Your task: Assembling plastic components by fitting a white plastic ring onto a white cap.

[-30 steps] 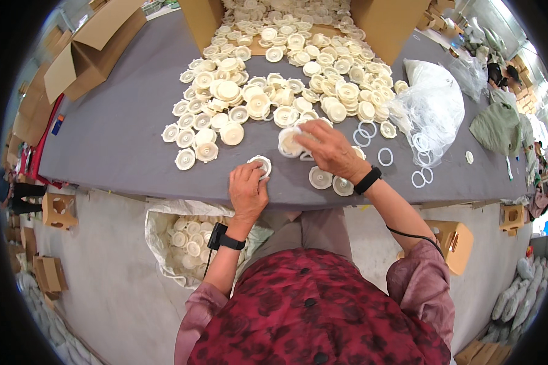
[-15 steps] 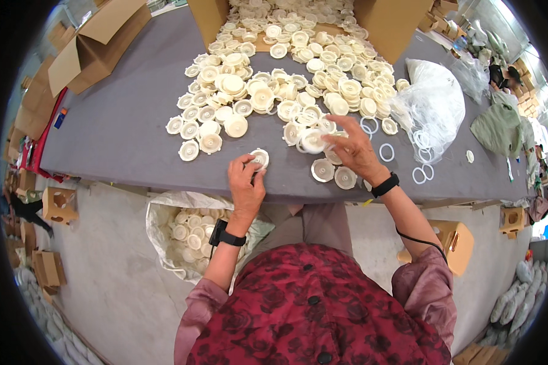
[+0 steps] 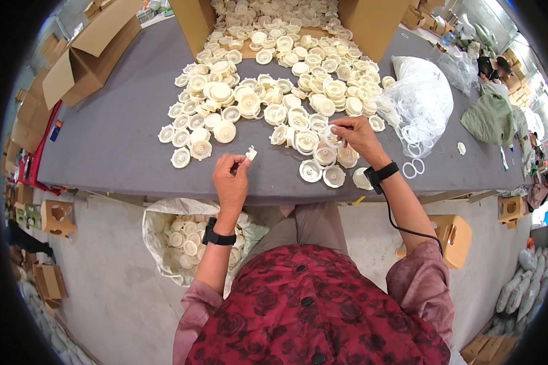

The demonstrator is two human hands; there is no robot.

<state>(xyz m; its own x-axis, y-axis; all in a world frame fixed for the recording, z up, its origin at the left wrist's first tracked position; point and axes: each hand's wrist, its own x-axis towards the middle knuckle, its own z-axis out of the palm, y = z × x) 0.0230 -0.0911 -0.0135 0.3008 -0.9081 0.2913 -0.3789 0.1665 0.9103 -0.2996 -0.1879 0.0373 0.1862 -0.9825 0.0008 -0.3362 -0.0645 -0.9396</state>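
Between the thumb and fingers of my left hand (image 3: 230,182) is a cream plastic cap (image 3: 251,153), turned edge-on just above the grey tabletop. My right hand (image 3: 360,141) pinches a thin white sealing ring (image 3: 333,136) over the near right part of the pile. Beneath it, more white rings (image 3: 306,142) lie on loose caps. Several caps (image 3: 310,171) rest face up close to the table's front edge. One cap (image 3: 362,179) sits partly behind my right wrist.
A heap of caps (image 3: 323,79) spills from an open cardboard box (image 3: 371,27). Right of it lies a clear plastic bag (image 3: 423,100) with rings, and two loose rings (image 3: 413,168) nearby. Below the table edge, a white sack (image 3: 158,243) holds caps. An empty-looking carton (image 3: 94,55) stands far left.
My left hand has tipped its cap from nearly flat to edge-on. My right hand has closed its fingers on a ring. Loose rings that lay beside my right hand no longer show there.
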